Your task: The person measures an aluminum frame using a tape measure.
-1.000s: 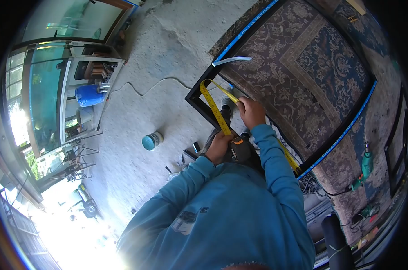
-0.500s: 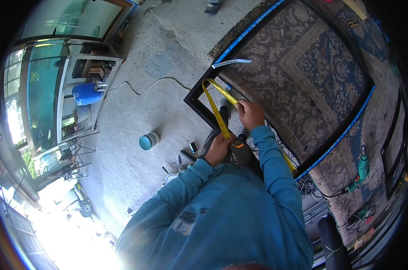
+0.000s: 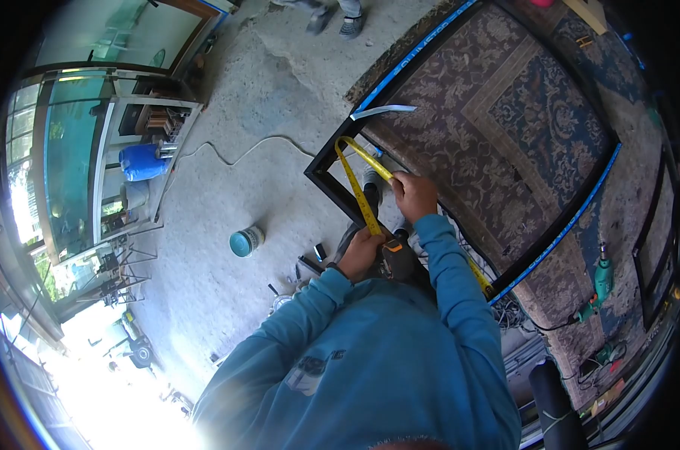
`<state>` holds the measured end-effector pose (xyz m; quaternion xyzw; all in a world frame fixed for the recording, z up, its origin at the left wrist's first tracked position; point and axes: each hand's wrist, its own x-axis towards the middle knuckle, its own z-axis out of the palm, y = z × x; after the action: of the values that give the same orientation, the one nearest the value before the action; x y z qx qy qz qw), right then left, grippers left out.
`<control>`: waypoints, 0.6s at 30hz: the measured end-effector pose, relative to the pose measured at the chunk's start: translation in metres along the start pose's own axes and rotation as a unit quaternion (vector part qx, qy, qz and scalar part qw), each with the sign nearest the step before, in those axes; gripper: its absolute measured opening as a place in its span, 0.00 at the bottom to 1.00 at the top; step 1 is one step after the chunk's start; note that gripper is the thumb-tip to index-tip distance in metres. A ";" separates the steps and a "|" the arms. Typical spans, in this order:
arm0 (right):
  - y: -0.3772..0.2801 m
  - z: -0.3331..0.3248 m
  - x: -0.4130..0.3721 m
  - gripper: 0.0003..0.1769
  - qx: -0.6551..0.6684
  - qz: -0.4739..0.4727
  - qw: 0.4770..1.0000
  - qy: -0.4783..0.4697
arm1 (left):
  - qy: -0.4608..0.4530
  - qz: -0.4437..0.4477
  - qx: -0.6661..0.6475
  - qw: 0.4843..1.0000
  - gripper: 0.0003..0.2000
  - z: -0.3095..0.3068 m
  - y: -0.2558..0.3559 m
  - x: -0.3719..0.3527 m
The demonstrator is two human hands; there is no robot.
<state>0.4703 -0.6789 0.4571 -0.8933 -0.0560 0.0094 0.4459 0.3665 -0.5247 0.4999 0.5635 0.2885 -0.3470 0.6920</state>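
Note:
My left hand (image 3: 361, 253) is closed around a tape measure (image 3: 392, 246) with an orange and dark case, close to my body. Its yellow blade (image 3: 361, 191) runs up from there, bends over near the frame's corner and comes back to my right hand (image 3: 415, 196), whose fingers are closed on it. More yellow blade (image 3: 478, 276) shows beyond my right forearm, at the near corner of the frame. A black rectangular frame (image 3: 332, 187) with blue printed film along its edges lies in front of me. A loose strip of film (image 3: 385, 111) sticks out over it.
A patterned carpet (image 3: 505, 112) lies under the frame. At the right are a green power drill (image 3: 602, 277) and another black frame (image 3: 655, 247). A teal-lidded can (image 3: 244, 241) stands on the concrete floor, near a cable (image 3: 235, 154). Another person's feet (image 3: 349, 27) show at the top.
The other person's feet and lower legs have come further into view at the top. The view has shifted slightly; both my hands keep their hold on the tape measure and its blade.

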 end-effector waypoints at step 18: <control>0.001 0.002 0.001 0.10 -0.025 -0.006 1.000 -0.004 | -0.002 -0.006 -0.015 1.000 0.09 0.001 0.004 0.001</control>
<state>0.4710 -0.6783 0.4550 -0.9038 -0.0636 0.0083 0.4231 0.3705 -0.5256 0.5017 0.5504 0.2955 -0.3475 0.6992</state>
